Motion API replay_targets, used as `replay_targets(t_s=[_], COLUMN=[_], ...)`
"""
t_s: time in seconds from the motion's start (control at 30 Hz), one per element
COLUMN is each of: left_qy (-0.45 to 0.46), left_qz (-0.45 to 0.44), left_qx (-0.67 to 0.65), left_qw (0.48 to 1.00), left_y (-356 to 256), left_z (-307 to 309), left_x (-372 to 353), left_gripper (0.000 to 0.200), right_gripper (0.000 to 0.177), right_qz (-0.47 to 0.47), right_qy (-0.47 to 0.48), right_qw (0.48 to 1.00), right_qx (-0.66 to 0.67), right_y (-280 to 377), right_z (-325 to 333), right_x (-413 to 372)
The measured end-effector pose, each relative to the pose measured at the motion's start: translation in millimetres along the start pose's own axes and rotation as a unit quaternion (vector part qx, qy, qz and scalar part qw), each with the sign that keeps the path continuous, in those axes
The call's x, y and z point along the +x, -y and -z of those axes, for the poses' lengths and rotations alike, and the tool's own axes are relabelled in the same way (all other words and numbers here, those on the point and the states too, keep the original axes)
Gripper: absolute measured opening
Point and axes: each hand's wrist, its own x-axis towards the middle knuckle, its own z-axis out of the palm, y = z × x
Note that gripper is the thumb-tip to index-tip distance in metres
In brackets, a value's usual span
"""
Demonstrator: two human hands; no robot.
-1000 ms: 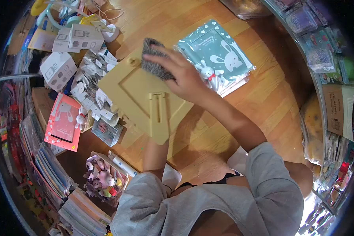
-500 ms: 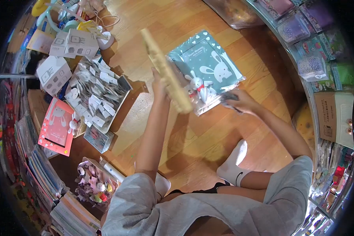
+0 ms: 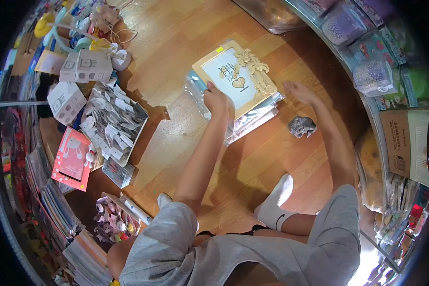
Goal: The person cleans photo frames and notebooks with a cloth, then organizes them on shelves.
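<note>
A gold-coloured photo frame (image 3: pixel 249 107) with palm-tree ornaments on its right side lies face up on a stack of plastic-wrapped packages (image 3: pixel 252 126). A teal edge of the package beneath shows at the left. My left hand (image 3: pixel 217 100) grips the frame's lower left edge, its fingertips partly hidden. Just off the frame's right corner is my right hand (image 3: pixel 298 92), fingers stretched out and holding nothing. A crumpled grey cloth (image 3: pixel 302 127) rests on the wooden floor below that hand.
At the left stand a tray of tagged small packets (image 3: pixel 114 119), white boxes (image 3: pixel 88 66), a pink rabbit frame (image 3: pixel 71 159) and a box of small toys (image 3: pixel 114 219). Shelves with goods curve along both sides. A cardboard box (image 3: pixel 396 143) stands at the right.
The gold frame, held on edge before, now lies flat on the teal rabbit package and covers most of it. My right hand has let go of the grey cloth and moved up.
</note>
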Motion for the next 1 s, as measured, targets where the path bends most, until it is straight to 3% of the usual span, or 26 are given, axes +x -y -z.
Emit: replay_targets(t_s=[0.1,0.13,0.17,0.2,0.23,0.3,0.33,0.4,0.43,0.5,0.53,0.6,0.63,0.67,0.7,0.77,0.83,0.9,0.97,1.0], left_qy=[-0.016,0.027,0.07,0.044,0.039,-0.059,-0.062,0.006,0.006,0.136,0.193,0.202,0.213,0.236,0.24,0.294,0.305,0.318,0.337,0.346], left_qz=[-0.066,-0.091,-0.118,-0.172,-0.173,-0.298,-0.297,-0.009,-0.005,0.12,0.064,0.079,0.088,0.141,0.137,0.09,0.081,0.074,0.061,0.062], left_qx=[0.039,0.123,0.207,0.284,0.291,0.252,0.257,0.103,0.106,0.049,-0.153,-0.159,-0.165,-0.18,-0.185,-0.182,-0.185,-0.188,-0.144,-0.148], left_qw=[0.997,0.988,0.969,0.942,0.94,0.919,0.918,0.995,0.994,0.982,0.967,0.963,0.959,0.944,0.943,0.934,0.931,0.926,0.928,0.924], left_y=[8,3,-2,9,20,43,54,66,68,65,66,58,53,48,49,58,62,66,70,70], left_z=[8,17,25,32,37,52,60,75,77,80,69,68,67,73,75,80,83,83,86,87], left_x=[7,3,2,12,20,37,47,56,53,43,31,21,19,17,18,18,11,8,12,15], left_gripper=[0.045,0.045,0.045,0.052,0.052,0.062,0.062,0.073,0.073,0.075,0.074,0.072,0.07,0.071,0.071,0.082,0.08,0.079,0.076,0.076], right_gripper=[0.053,0.053,0.053,0.052,0.052,0.055,0.055,0.056,0.056,0.06,0.06,0.065,0.065,0.068,0.072,0.074,0.072,0.07,0.07,0.071], right_qz=[-0.001,-0.001,-0.007,-0.012,-0.009,-0.041,-0.041,-0.048,-0.053,-0.075,-0.08,-0.064,-0.064,-0.004,0.056,0.083,0.07,0.061,-0.006,0.028], right_qy=[-0.122,-0.12,-0.04,0.041,0.045,0.126,0.131,0.14,0.14,0.188,0.189,0.166,0.166,0.136,0.104,0.085,0.086,0.052,0.015,-0.01], right_qw=[0.982,0.981,0.982,0.975,0.974,0.92,0.918,0.847,0.846,0.807,0.807,0.873,0.875,0.878,0.877,0.879,0.843,0.845,0.809,0.808], right_qx=[0.145,0.15,0.183,0.216,0.223,0.369,0.372,0.51,0.512,0.554,0.554,0.455,0.45,0.458,0.466,0.461,0.526,0.529,0.588,0.589], right_y=[86,91,96,97,87,65,67,67,63,58,62,74,72,67,61,57,63,63,52,39], right_z=[-6,-11,-13,-13,-17,-33,-37,-46,-50,-53,-56,-59,-64,-74,-81,-87,-93,-100,-111,-121], right_x=[3,7,14,21,30,48,48,43,44,48,42,28,26,28,32,32,15,-4,-18,-18])
